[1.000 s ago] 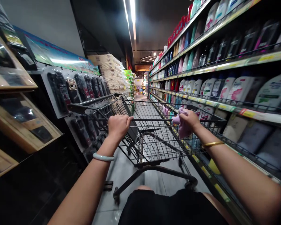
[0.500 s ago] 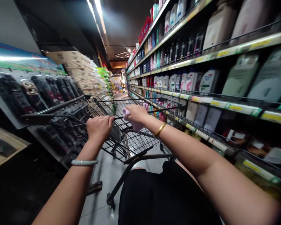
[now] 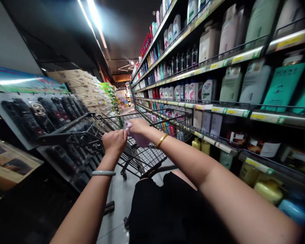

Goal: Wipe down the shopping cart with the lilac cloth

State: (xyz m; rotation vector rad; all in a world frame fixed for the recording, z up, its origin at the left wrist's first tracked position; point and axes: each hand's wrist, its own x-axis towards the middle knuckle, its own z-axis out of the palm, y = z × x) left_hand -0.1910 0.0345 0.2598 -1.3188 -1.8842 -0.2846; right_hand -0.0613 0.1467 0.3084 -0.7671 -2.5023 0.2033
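Note:
My left hand (image 3: 115,141) is closed in a fist round the dark bar of a black wire shopping cart (image 3: 155,159); a pale bangle sits on that wrist. Just to its right, my right hand (image 3: 139,126) is closed on a lilac cloth (image 3: 142,139), which hangs below the fingers against the cart. A gold bangle circles the right wrist. The two hands almost touch, and the bar between them is hidden. The cart's basket stretches ahead of both hands, its wire floor showing nothing on it.
Shelves (image 3: 226,110) of shampoo and other bottles line the right side. On the left stand a display of packaged dark goods (image 3: 51,112), a wooden box (image 3: 15,156) and stacked cartons (image 3: 76,86). Grey floor (image 3: 117,200) shows beneath the cart.
My left hand has come closer to the right hand, covering the stretch of bar that showed between them. The view has swung right, bringing more turquoise bottles into sight.

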